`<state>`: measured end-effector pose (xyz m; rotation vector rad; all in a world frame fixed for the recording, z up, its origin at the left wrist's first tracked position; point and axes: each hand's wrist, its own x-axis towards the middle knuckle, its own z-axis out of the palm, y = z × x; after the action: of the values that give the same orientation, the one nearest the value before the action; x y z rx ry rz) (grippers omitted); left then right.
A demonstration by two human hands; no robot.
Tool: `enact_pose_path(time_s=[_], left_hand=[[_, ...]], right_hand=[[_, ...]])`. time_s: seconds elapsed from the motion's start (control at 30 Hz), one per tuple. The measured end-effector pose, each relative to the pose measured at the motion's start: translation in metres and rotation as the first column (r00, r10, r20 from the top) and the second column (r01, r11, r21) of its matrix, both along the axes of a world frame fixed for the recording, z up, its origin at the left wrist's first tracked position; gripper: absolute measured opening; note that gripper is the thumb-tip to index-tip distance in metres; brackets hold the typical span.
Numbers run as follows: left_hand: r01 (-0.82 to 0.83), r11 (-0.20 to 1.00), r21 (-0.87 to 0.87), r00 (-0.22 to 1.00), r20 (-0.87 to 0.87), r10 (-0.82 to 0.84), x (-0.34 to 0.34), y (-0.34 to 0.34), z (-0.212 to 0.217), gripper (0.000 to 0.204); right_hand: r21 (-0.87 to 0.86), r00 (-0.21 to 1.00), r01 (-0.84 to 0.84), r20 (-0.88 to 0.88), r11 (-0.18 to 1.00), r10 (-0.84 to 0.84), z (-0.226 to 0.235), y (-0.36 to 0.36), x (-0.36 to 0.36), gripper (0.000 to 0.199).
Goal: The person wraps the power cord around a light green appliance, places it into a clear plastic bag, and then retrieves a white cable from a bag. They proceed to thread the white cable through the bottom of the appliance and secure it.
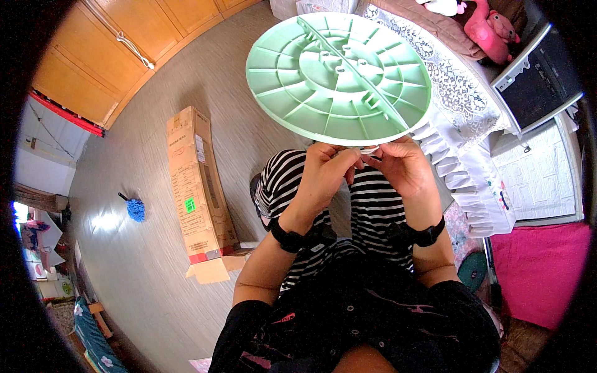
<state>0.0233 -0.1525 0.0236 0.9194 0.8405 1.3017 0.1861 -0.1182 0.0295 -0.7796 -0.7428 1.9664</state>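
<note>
A large pale green round plastic base [339, 78] shows its ribbed underside, with a raised bar across it and small pegs near its middle. It lies in front of me above my knees. At its near edge, my left hand [329, 173] and my right hand [403, 166] meet with fingers bent inward. Between the fingertips a small white piece [370, 150] shows, partly hidden by the fingers and the rim. Both hands seem to pinch at it; its kind cannot be made out. A black band circles each wrist.
A long opened cardboard box [198, 180] lies on the grey floor to the left. A blue duster [135, 210] is farther left. Wooden cabinets [93, 56] line the far left. On the right are a lace-covered bed edge [463, 109], a dark appliance [540, 78] and pink cloth [541, 273].
</note>
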Motion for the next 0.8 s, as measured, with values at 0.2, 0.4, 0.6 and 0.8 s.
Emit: enact_pose_path(time_s=[0.2, 0.4, 0.6, 0.8], left_hand=[[-0.015, 1.0, 0.003, 1.0, -0.003, 0.015, 0.003, 0.0, 0.0, 0.018], [-0.018, 0.999, -0.032, 1.0, -0.005, 0.018, 0.001, -0.004, 0.008, 0.018], [0.025, 1.0, 0.009, 1.0, -0.019, -0.025, -0.004, -0.001, 0.007, 0.018], [-0.068, 0.996, 0.052, 0.997, -0.039, 0.07, 0.002, 0.0, 0.007, 0.014]], right_hand=[[0.035, 0.999, 0.041, 0.022, 0.999, -0.042, -0.002, -0.002, -0.002, 0.019], [0.078, 0.982, 0.157, 0.092, 0.985, -0.164, 0.0, -0.014, -0.007, 0.014], [0.073, 0.99, 0.129, 0.056, 0.989, -0.133, 0.003, -0.015, -0.008, 0.015], [0.072, 0.997, 0.032, -0.069, 0.997, -0.027, -0.008, -0.009, -0.008, 0.022]])
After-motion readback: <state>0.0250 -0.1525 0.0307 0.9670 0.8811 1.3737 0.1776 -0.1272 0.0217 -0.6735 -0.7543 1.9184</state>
